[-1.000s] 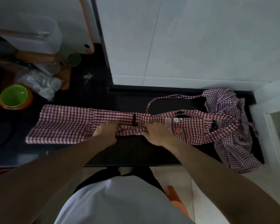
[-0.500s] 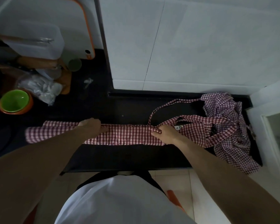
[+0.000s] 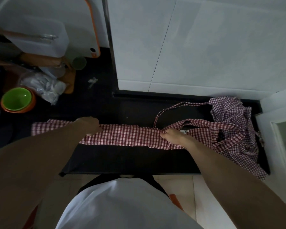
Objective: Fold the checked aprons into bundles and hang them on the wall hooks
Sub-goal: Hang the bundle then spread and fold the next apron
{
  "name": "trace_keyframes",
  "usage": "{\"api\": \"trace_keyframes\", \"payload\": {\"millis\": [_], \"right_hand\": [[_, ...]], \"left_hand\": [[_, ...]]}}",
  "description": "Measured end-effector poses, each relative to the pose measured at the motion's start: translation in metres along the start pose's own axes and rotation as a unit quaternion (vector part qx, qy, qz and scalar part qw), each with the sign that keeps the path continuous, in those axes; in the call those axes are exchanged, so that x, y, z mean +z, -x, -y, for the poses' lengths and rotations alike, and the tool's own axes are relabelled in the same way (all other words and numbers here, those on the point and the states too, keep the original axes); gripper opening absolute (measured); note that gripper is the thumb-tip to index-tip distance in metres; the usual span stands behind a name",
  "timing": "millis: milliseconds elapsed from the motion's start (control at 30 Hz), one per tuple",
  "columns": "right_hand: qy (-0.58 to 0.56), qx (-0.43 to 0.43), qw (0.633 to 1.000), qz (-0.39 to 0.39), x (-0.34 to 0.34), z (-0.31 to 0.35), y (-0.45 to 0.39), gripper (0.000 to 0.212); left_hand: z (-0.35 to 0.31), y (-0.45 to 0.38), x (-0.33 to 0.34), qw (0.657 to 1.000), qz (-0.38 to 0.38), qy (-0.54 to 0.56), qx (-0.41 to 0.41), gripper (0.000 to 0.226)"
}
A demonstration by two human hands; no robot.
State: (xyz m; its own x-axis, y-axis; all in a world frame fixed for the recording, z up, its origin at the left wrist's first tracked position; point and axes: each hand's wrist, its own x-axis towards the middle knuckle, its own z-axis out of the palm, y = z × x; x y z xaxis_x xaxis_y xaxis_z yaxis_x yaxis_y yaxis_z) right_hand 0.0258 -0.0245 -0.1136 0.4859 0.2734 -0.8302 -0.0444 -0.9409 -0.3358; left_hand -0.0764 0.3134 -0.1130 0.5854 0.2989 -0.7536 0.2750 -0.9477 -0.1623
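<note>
Gripping folded checked apron (image 3: 122, 136), label (image 3: 185, 131) unreadable.

Red-checked apron (image 3: 122, 136), narrow strip on counter

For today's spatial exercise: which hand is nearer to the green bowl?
Left. The left hand grips the apron just right of the green bowl; the right hand lies farther right.

Both bare forearms extend forward, converging slightly. Left hand (image 3: 89, 125): knuckles up, fingers curled downward, gripping. Right hand (image 3: 173, 136): set well apart to its right, fingers (image 3: 163, 135) bunched toward the left hand, pinching.
</note>
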Motion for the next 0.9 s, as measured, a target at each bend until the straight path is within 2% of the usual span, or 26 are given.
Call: {"api": "trace_keyframes", "payload": {"millis": [67, 167, 233, 300, 433, 533, 767, 900], "right_hand": [[0.025, 0.001, 1.000, -0.003, 0.002, 0.001, -0.003, 0.036], [0.065, 0.005, 0.998, -0.005, 0.005, 0.005, -0.007, 0.036], [0.081, 0.006, 0.997, -0.012, 0.006, 0.006, -0.010, 0.040], [0.095, 0.010, 0.995, -0.017, 0.007, 0.007, -0.013, 0.041], [0.099, 0.020, 0.995, -0.025, 0.008, 0.006, -0.016, 0.038], [0.083, 0.025, 0.996, -0.033, 0.009, 0.002, -0.020, 0.038], [0.070, 0.001, 0.996, -0.053, 0.014, -0.003, -0.016, 0.038], [0.100, -0.014, 0.994, -0.045, 0.008, -0.024, -0.012, 0.020]], "left_hand": [[-0.003, -0.004, 0.007, 0.999, -0.021, -0.007, -0.026, 0.057], [-0.021, 0.002, 0.016, 0.990, -0.102, -0.036, -0.089, 0.051], [-0.037, 0.009, 0.016, 0.978, -0.176, -0.075, -0.081, 0.043], [-0.058, 0.018, 0.015, 0.971, -0.231, -0.054, -0.029, 0.042], [-0.118, 0.035, 0.020, 0.963, -0.211, 0.133, 0.103, 0.032], [-0.152, 0.043, 0.026, 0.964, -0.171, 0.138, 0.148, 0.047], [-0.196, 0.040, 0.026, 0.972, -0.084, 0.218, -0.020, 0.085], [-0.205, 0.032, 0.027, 0.974, -0.070, 0.209, -0.060, 0.093]]}}
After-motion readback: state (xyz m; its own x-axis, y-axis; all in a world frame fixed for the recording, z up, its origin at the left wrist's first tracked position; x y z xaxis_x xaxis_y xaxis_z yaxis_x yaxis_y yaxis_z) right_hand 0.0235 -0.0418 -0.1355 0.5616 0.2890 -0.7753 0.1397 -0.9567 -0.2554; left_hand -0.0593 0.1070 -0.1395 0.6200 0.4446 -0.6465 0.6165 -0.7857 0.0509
